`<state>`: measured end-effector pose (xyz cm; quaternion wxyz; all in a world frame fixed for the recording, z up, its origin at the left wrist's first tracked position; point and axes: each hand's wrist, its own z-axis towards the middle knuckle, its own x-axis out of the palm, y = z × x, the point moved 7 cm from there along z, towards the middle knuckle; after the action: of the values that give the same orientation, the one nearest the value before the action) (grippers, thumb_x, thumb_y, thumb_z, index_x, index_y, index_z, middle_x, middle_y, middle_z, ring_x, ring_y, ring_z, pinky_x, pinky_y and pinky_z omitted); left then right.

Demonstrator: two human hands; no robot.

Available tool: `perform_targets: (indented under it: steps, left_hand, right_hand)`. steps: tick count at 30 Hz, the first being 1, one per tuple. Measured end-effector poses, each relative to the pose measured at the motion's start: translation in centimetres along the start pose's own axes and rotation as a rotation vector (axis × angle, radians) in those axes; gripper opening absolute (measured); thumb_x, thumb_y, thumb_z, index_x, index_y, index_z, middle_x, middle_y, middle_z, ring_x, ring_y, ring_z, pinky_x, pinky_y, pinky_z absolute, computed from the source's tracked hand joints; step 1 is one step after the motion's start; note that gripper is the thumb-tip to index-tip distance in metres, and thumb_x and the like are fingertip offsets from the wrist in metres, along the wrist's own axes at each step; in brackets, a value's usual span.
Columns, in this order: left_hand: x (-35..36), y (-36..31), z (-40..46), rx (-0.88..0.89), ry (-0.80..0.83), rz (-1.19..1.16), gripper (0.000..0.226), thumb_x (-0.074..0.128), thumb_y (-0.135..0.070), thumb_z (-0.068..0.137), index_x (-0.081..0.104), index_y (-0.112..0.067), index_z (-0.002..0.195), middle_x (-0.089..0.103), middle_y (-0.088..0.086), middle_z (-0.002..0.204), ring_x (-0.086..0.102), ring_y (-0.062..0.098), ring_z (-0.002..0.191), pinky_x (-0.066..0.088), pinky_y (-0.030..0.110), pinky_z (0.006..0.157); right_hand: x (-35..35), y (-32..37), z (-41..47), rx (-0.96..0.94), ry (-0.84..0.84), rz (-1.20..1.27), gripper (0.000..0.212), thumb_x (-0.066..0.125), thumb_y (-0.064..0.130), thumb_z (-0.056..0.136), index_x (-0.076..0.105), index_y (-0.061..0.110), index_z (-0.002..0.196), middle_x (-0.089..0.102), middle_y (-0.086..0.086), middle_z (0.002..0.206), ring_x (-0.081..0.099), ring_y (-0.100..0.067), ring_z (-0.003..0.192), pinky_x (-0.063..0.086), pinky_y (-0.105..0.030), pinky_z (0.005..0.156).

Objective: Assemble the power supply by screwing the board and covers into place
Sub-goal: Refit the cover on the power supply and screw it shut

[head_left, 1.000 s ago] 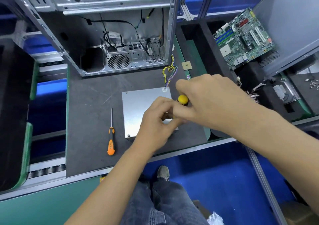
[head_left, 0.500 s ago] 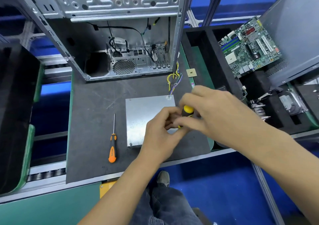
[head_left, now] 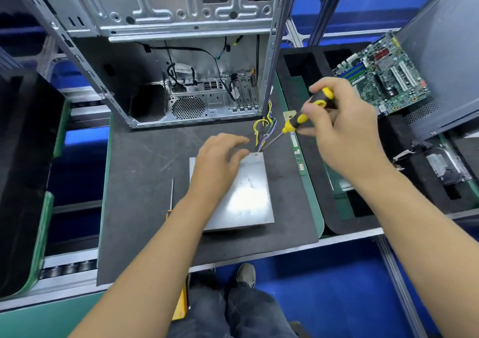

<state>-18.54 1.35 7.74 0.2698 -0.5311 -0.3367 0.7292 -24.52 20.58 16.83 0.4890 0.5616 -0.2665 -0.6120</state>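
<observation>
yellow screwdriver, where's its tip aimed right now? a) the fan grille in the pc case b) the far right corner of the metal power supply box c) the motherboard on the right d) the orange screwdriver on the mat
b: the right hand grips the yellow screwdriver, whose shaft slants down to the far right corner of the power supply box.

Your worktop [head_left: 145, 171] is a dark grey mat with a green edge. On it, nearest you, lies the silver power supply [head_left: 248, 195], its coloured wires [head_left: 263, 135] trailing toward the far side. Just left of it lies an orange-handled screwdriver [head_left: 171, 195], partly hidden by your forearm. At the far edge stands the open metal computer case [head_left: 181, 60].
</observation>
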Motion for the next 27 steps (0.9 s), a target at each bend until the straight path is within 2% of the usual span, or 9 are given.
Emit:
perform_targets:
  steps: [2,5,7,10,12,19,27]
  left_hand:
    - [1.1,0.9,0.5,0.002,0.061,0.089,0.02,0.075,-0.006,0.086,0.076,-0.006,0.107,0.072,0.01,0.103,0.063,0.032,0.1,0.045,0.035,0.096]
    - [2.1,1.3,0.8,0.028,0.079,0.111,0.016,0.075,-0.008,0.087,0.078,-0.009,0.102,0.073,0.008,0.096,0.061,0.033,0.095,0.033,0.02,0.089]
    - [2.4,1.3,0.8,0.026,0.088,0.088,0.011,0.076,-0.012,0.088,0.08,-0.012,0.098,0.073,0.005,0.093,0.059,0.031,0.092,0.035,0.023,0.088]
    - [2.8,1.3,0.9,-0.001,0.102,0.07,0.006,0.076,-0.017,0.088,0.081,-0.015,0.092,0.072,0.001,0.09,0.056,0.03,0.092,0.042,0.042,0.09]
    - [3.1,1.3,1.0,-0.018,0.122,0.089,0.006,0.075,-0.018,0.089,0.081,-0.017,0.091,0.072,-0.001,0.09,0.056,0.03,0.094,0.042,0.047,0.089]
    - [3.2,1.4,1.2,-0.054,0.119,0.113,0.006,0.074,-0.015,0.087,0.079,-0.017,0.087,0.069,-0.001,0.086,0.053,0.029,0.09,0.044,0.049,0.086]
    - [3.4,1.8,1.5,-0.101,0.167,0.092,0.005,0.074,-0.019,0.087,0.077,-0.022,0.086,0.058,-0.014,0.08,0.047,0.022,0.094,0.044,0.045,0.089]
  right_hand:
    - [0.1,-1.0,0.4,0.034,-0.04,0.033,0.018,0.057,0.007,0.096,0.053,0.02,0.108,0.054,-0.007,0.09,0.069,-0.02,0.08,0.061,-0.03,0.067]
    - [0.4,-2.2,0.6,0.068,-0.066,0.042,0.018,0.055,0.006,0.097,0.052,0.02,0.107,0.056,-0.013,0.095,0.069,-0.018,0.08,0.061,-0.027,0.068]
    - [0.5,-2.8,0.7,0.087,-0.068,0.037,0.018,0.055,0.005,0.097,0.052,0.019,0.107,0.056,-0.01,0.094,0.069,-0.016,0.08,0.06,-0.025,0.068]
    - [0.7,-3.3,0.7,0.107,-0.056,0.034,0.017,0.055,0.005,0.097,0.052,0.018,0.107,0.056,-0.009,0.093,0.07,-0.014,0.08,0.059,-0.022,0.067]
    - [0.9,-3.5,0.7,0.115,-0.052,0.031,0.016,0.056,0.005,0.097,0.053,0.018,0.107,0.056,-0.009,0.093,0.07,-0.013,0.079,0.059,-0.022,0.067]
    - [1.2,-3.6,1.1,0.111,-0.034,0.041,0.018,0.055,0.004,0.098,0.053,0.019,0.108,0.052,0.004,0.086,0.07,-0.008,0.077,0.058,-0.018,0.064]
    - [1.6,-4.0,1.0,0.123,-0.033,0.044,0.019,0.056,0.003,0.097,0.055,0.019,0.107,0.05,0.018,0.077,0.07,-0.008,0.074,0.058,-0.018,0.064]
